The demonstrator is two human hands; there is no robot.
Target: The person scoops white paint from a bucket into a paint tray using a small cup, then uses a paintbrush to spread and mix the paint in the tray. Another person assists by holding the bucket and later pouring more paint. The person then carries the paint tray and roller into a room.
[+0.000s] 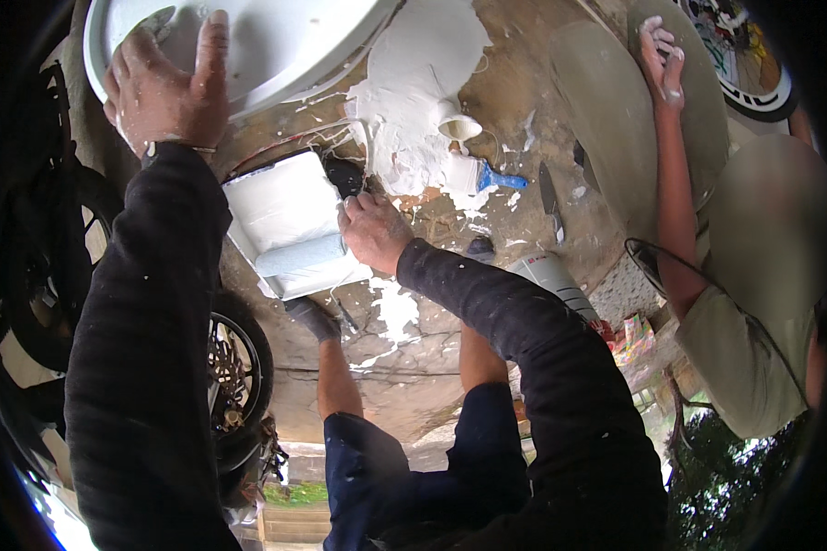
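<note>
At the upper left my left hand (161, 87) has its bent fingers on a large round white tub (276, 55); a small greyish piece shows by its fingertips, unclear what. My right hand (372, 225) grips the right edge of a white-coated paint tray (280, 202), in which a pale roller (299, 259) lies near the lower side. Spilled white paint (413, 73) spreads over the ground right of the tub. A cream cup-like piece (458, 124), a blue-handled brush (501, 179) and a blade (549, 197) lie beyond my right hand.
Another person's hand (662, 69) and arm are at right. A pale cylindrical container (547, 280) stands behind my right forearm. Motorbike wheels (257, 367) fill the left; another wheel (753, 101) is at top right. My feet (312, 321) are below the tray.
</note>
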